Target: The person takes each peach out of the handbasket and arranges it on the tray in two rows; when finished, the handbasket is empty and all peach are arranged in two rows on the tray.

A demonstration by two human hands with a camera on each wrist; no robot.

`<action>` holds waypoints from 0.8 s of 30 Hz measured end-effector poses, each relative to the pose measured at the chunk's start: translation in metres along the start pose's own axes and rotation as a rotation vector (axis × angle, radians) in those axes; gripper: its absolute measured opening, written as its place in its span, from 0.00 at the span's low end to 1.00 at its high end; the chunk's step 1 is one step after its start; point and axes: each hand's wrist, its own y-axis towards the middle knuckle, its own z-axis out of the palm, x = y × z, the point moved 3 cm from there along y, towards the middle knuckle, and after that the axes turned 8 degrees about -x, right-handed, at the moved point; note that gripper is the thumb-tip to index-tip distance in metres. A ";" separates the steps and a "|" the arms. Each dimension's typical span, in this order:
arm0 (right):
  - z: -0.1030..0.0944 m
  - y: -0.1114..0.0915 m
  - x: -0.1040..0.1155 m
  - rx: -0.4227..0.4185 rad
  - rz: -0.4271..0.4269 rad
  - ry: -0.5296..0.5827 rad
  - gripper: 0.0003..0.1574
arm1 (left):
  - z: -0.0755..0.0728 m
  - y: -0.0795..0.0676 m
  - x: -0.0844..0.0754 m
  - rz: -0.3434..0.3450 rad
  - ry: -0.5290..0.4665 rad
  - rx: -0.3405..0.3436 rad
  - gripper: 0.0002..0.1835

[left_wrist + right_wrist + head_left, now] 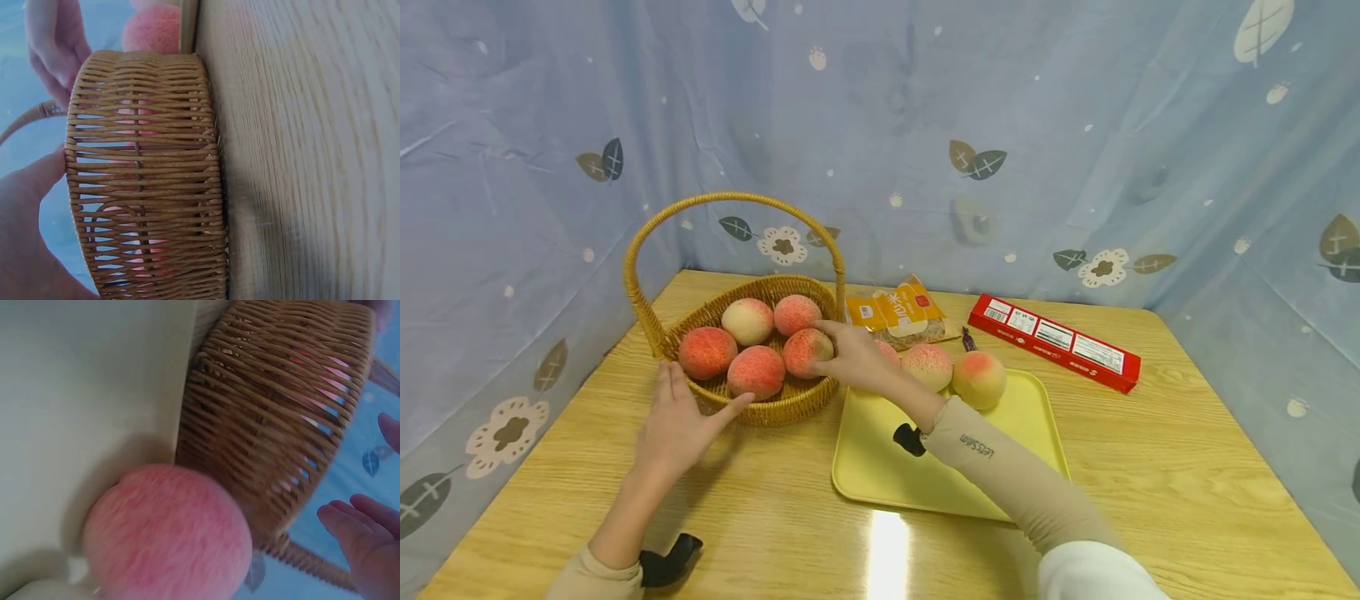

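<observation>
A wicker basket (797, 408) with a tall arched handle stands at the left, holding several peaches (756, 372). My left hand (679, 425) is at its near left side; the thumb touches the rim (70, 150), and the straight fingers lie by the handle's base. Over the basket's right side is my right hand (861, 358), its thumb and fingers spread about a red-yellow peach (805, 354) lying inside. The right wrist view shows a gap between thumb and fingers (359, 531), with no peach in it.
Right of the basket lies a yellow tray (880, 475) with three peaches (980, 379) along its back, one partly behind my right hand. Behind are an orange food bag (898, 312), a small dark purple item (968, 339) and a long red box (1052, 342). A patterned curtain (887, 167) hangs behind.
</observation>
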 end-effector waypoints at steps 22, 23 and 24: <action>0.025 0.034 0.001 0.104 0.049 -0.230 0.19 | 0.002 0.001 -0.001 -0.016 -0.012 0.001 0.66; 0.026 0.033 0.001 0.135 0.038 -0.241 0.25 | 0.002 0.000 -0.001 -0.020 -0.012 0.004 0.66; 0.028 0.032 0.002 0.163 0.028 -0.250 0.31 | 0.001 0.000 -0.001 -0.023 -0.013 0.007 0.66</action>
